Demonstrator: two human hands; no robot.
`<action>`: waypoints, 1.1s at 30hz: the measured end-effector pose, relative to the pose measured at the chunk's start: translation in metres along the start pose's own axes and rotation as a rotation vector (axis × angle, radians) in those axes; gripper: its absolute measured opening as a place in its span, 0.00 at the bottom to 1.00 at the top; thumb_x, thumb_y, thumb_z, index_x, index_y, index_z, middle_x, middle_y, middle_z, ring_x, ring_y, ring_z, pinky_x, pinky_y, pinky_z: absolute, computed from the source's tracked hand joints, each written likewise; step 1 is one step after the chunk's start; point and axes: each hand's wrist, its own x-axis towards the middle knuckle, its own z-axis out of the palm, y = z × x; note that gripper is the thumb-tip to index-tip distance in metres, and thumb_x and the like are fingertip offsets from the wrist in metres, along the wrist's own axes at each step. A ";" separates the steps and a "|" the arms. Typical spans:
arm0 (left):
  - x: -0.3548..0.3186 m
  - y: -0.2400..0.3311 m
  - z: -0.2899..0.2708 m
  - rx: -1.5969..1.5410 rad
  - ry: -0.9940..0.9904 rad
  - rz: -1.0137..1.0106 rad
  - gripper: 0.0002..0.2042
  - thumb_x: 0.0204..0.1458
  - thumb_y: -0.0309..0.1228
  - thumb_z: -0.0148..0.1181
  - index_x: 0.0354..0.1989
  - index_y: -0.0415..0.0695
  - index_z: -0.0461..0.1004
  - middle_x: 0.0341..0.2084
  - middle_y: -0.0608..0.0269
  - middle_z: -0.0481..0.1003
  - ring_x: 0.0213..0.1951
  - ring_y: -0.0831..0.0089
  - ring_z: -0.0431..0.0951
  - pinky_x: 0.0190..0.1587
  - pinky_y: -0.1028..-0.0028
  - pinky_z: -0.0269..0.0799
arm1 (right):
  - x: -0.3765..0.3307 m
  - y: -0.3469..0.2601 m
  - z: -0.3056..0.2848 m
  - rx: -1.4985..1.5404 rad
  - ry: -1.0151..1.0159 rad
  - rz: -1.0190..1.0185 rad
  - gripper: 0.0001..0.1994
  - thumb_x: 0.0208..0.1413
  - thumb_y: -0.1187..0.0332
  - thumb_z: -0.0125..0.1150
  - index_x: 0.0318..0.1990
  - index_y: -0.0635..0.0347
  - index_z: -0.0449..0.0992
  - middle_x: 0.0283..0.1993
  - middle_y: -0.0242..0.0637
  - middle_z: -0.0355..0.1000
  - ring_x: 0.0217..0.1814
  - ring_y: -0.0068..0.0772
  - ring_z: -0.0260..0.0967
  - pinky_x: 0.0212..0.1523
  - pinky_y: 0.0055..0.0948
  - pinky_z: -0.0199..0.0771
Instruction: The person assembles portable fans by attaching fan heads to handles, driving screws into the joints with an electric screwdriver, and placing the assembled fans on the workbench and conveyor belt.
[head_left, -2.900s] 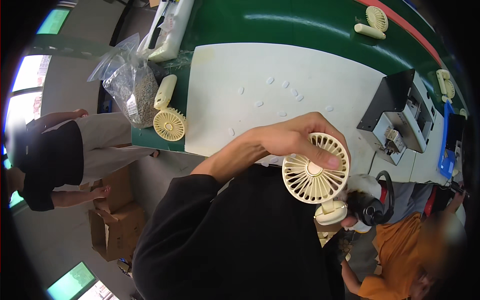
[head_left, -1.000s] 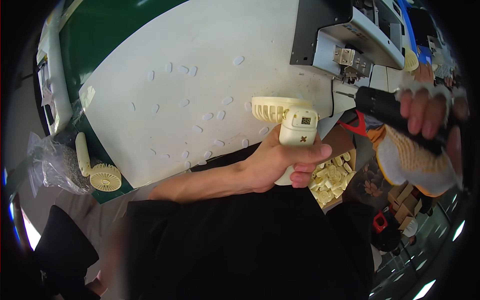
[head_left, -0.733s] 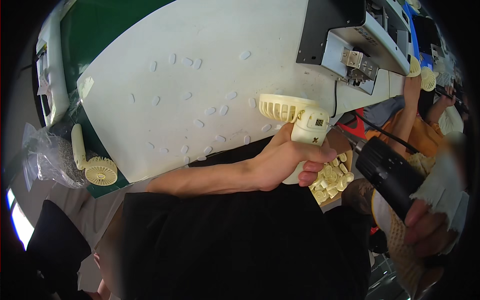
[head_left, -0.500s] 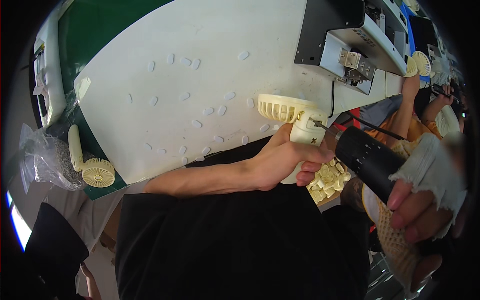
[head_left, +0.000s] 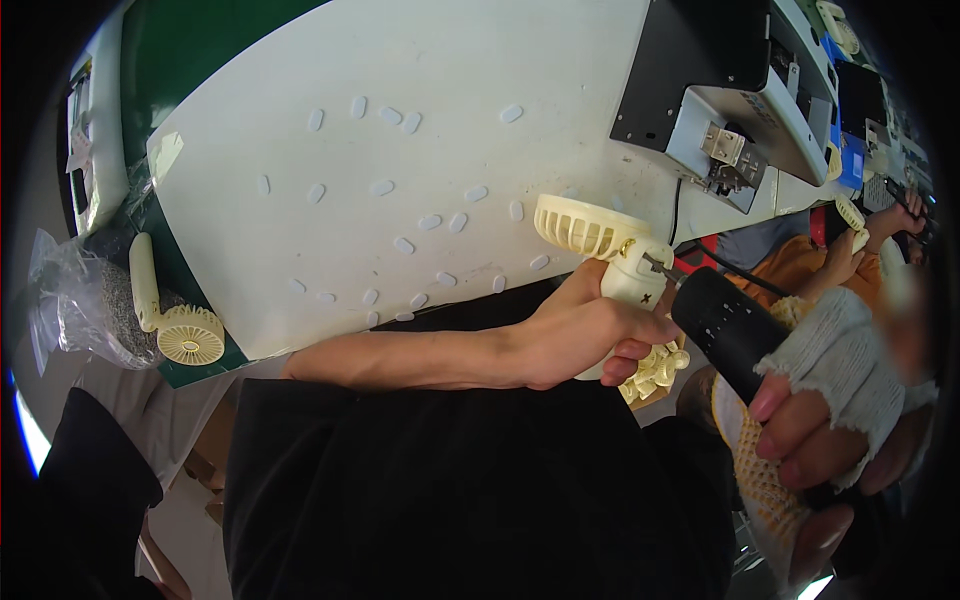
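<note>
- The left hand (head_left: 580, 340) is clamped around the handle of a cream fan (head_left: 610, 255), holding it just off the near edge of the white table (head_left: 300, 250), fan head toward the table.
- The right hand (head_left: 820, 420), in a fingerless knit glove, is wrapped tightly around a black driver (head_left: 725, 330); its bit touches the fan's neck.
- Small white pads (head_left: 420, 220) lie scattered over the table.
- A second fan (head_left: 175, 320) lies at the table's left edge, beside a clear bag (head_left: 75, 300).
- A grey machine (head_left: 735, 90) stands at the far right.
- Another person's hand (head_left: 850, 250) holds a fan beyond it.
</note>
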 end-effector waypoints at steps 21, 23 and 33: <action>-0.007 0.000 -0.001 -0.039 0.031 0.010 0.08 0.51 0.23 0.59 0.25 0.41 0.65 0.15 0.67 0.61 0.15 0.77 0.62 0.19 0.74 0.59 | 0.061 0.036 -0.072 0.141 -0.306 -0.281 0.12 0.63 0.58 0.50 0.51 0.47 0.62 0.33 0.30 0.62 0.38 0.30 0.59 0.51 0.41 0.55; -0.003 0.000 -0.001 -0.047 0.012 -0.008 0.08 0.51 0.23 0.60 0.25 0.41 0.65 0.15 0.67 0.60 0.15 0.77 0.62 0.19 0.74 0.59 | 0.082 0.051 -0.085 0.200 -0.392 -0.278 0.09 0.64 0.60 0.47 0.49 0.47 0.64 0.34 0.30 0.62 0.40 0.31 0.60 0.52 0.42 0.55; -0.005 -0.003 -0.001 -0.091 0.029 -0.005 0.08 0.51 0.23 0.60 0.27 0.42 0.65 0.15 0.67 0.60 0.15 0.77 0.61 0.19 0.74 0.58 | 0.074 0.066 -0.077 0.416 -0.390 -0.123 0.15 0.64 0.58 0.45 0.55 0.52 0.63 0.31 0.34 0.62 0.36 0.31 0.59 0.49 0.41 0.55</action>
